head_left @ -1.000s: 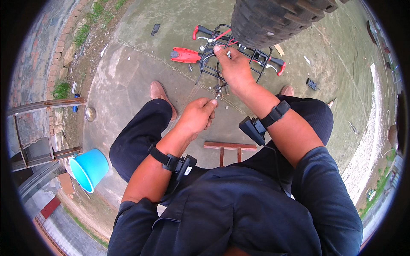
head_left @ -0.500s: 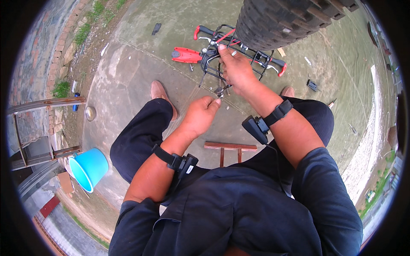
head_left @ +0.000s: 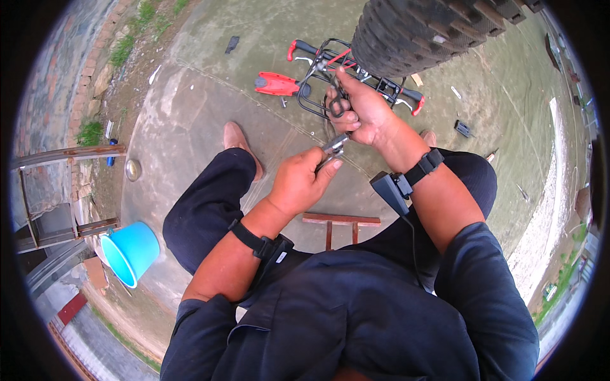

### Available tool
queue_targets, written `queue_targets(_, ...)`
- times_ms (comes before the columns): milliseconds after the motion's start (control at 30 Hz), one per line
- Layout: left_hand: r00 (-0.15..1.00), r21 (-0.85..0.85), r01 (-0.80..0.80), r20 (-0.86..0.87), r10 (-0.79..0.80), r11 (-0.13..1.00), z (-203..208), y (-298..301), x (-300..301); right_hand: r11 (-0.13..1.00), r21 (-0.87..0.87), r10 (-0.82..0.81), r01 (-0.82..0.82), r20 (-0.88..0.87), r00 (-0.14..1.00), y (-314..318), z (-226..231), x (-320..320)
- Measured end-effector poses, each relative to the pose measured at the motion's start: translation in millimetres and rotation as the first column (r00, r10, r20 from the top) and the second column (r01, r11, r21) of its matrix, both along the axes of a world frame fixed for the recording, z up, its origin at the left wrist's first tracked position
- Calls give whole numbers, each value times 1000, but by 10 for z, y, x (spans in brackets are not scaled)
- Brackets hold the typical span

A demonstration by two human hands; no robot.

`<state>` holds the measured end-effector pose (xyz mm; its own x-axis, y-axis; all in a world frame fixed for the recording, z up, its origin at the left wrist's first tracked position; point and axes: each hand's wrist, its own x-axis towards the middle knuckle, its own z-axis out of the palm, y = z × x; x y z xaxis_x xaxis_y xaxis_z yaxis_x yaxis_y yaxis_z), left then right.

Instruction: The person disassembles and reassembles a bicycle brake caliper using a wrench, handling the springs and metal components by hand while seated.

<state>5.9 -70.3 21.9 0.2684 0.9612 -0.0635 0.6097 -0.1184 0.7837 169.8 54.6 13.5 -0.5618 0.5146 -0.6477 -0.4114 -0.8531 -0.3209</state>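
Pinched between the thumb and fingers of my left hand (head_left: 297, 178) is a small silver-grey metal part (head_left: 335, 147); its exact kind is too small to tell. My right hand (head_left: 367, 111) is turned partly palm up, its fingers curled around a thin black looped piece (head_left: 337, 103) that looks like cable. The metal part's upper end comes close to the right fingers; whether the two pieces join I cannot tell. Beyond my hands, a black tubular rack (head_left: 323, 46) lies on the ground among handlebars with red-tipped grips (head_left: 416, 100) and silver levers. A red mudguard-like piece (head_left: 277, 83) sits to its left.
A large knobbly tyre (head_left: 419, 35) looms at the top, near my right hand. Between my legs stands a reddish-brown stool or frame (head_left: 342, 220). On the left are a blue bucket (head_left: 141, 246) and a rusty metal frame (head_left: 70, 153). Small black pieces (head_left: 462, 128) lie on the concrete.
My right hand has turned from back-up to partly palm up, bringing the black loop into view. My left hand has moved slightly right, and more of the metal part shows.
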Motion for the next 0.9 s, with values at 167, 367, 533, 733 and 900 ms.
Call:
queue_targets(167, 1000, 261, 12, 24, -19, 965, -161, 123, 80, 995, 38, -77, 88, -232, 970, -22, 11, 9)
queue_targets(367, 787, -551, -93, 470, 400, 830, -164, -1, 109, 958, 138, -246, 251, -53, 968, -5, 87, -72)
queue_targets(533, 136, -784, 81, 621, 772, 616, 130, 45, 166, 921, 170, -357, 350, 13, 934, -35, 213, -153)
queue_targets(733, -76, -790, 162, 588, 805, 592, 163, 96, 197, 907, 161, -396, 389, 13, 918, -53, 207, -207)
queue_targets(900, -110, -774, 219, 586, 803, 595, 160, 96, 204, 904, 173, -399, 391, 10, 917, -53, 180, -221)
